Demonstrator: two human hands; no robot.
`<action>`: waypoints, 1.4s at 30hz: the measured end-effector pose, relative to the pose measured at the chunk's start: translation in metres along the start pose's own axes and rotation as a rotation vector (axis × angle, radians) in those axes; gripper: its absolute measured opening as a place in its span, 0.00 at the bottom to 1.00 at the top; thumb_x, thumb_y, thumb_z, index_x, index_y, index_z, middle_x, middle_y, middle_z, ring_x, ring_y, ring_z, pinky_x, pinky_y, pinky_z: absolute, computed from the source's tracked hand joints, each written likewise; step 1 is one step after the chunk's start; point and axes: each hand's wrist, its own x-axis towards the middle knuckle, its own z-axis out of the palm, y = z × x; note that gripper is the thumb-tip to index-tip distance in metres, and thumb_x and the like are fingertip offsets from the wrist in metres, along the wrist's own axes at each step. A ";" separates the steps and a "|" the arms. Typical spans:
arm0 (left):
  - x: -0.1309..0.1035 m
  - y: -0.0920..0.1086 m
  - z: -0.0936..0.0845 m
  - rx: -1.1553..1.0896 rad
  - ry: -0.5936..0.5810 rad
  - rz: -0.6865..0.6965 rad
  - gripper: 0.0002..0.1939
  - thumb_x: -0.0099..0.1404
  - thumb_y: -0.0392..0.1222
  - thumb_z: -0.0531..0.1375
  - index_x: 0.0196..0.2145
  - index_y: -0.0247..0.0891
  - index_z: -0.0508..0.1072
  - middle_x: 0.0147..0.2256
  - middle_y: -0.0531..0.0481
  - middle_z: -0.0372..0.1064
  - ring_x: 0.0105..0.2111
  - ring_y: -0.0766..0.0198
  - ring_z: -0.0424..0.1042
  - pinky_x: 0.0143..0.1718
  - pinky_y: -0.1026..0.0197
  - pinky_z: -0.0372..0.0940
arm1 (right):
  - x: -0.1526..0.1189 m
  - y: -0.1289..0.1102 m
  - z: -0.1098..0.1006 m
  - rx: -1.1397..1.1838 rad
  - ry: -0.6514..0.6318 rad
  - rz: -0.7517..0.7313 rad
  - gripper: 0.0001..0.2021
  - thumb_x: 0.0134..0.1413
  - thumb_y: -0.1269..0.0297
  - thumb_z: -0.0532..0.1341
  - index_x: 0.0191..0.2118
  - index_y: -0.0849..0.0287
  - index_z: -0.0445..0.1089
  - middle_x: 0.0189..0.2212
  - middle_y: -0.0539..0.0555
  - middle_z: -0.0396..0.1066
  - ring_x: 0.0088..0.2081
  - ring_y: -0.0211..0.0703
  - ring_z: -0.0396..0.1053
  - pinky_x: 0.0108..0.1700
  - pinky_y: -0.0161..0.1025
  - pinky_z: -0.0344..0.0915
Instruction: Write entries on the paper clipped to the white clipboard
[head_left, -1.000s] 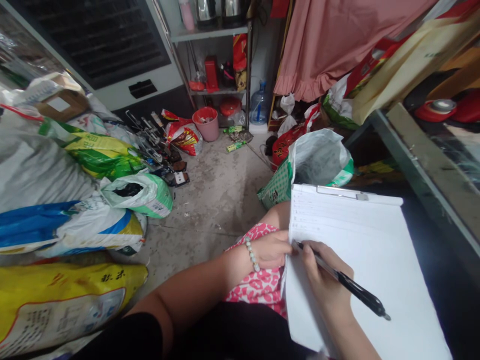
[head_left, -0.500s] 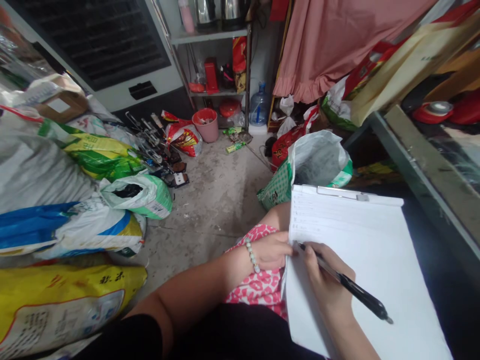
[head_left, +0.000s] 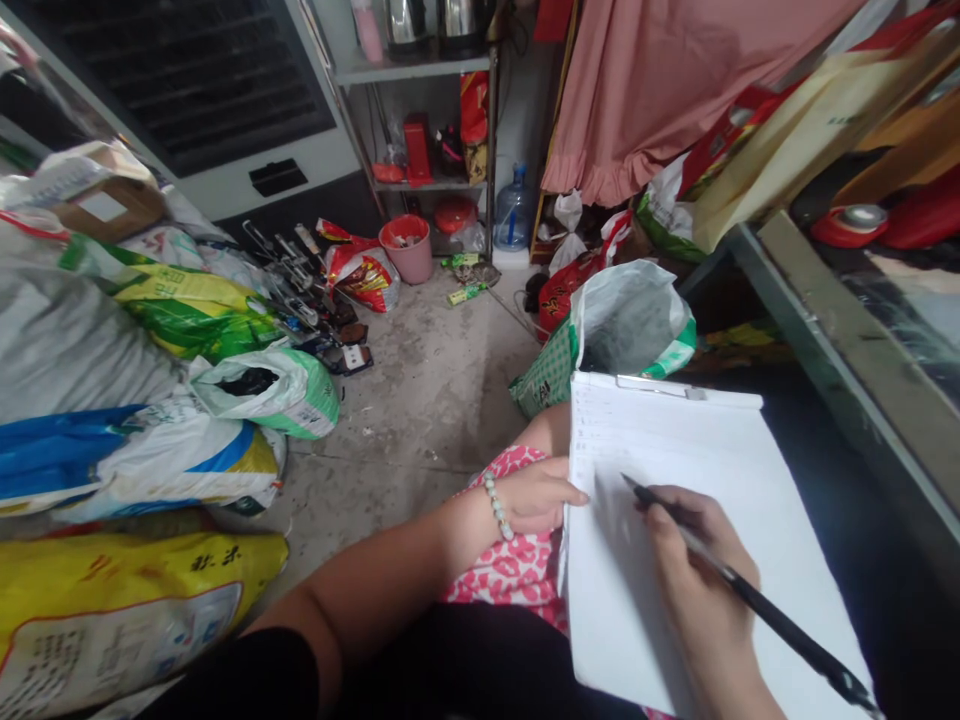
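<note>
My right hand pinches slim black pen above smooth white paper; left hand, beaded bracelet at wrist, loosely curled, clasps paper's left edge.

Cluttered storeroom-like space, bulging sacks, metal shelf with 2 kettles, concrete floor
</note>
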 end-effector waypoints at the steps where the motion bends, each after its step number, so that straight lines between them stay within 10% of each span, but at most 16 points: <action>1: 0.000 0.000 0.000 0.000 0.000 0.004 0.19 0.43 0.31 0.64 0.37 0.31 0.73 0.35 0.42 0.73 0.35 0.57 0.72 0.45 0.52 0.60 | -0.002 0.000 0.000 -0.004 -0.018 -0.036 0.12 0.56 0.56 0.56 0.33 0.62 0.67 0.27 0.50 0.69 0.27 0.36 0.67 0.28 0.29 0.62; 42: 0.001 0.001 0.003 -0.002 0.027 0.020 0.18 0.41 0.29 0.64 0.35 0.32 0.73 0.31 0.46 0.72 0.31 0.62 0.70 0.39 0.58 0.60 | -0.011 -0.005 0.019 -0.027 -0.007 -0.083 0.11 0.59 0.59 0.55 0.34 0.61 0.68 0.31 0.51 0.68 0.32 0.37 0.66 0.36 0.33 0.60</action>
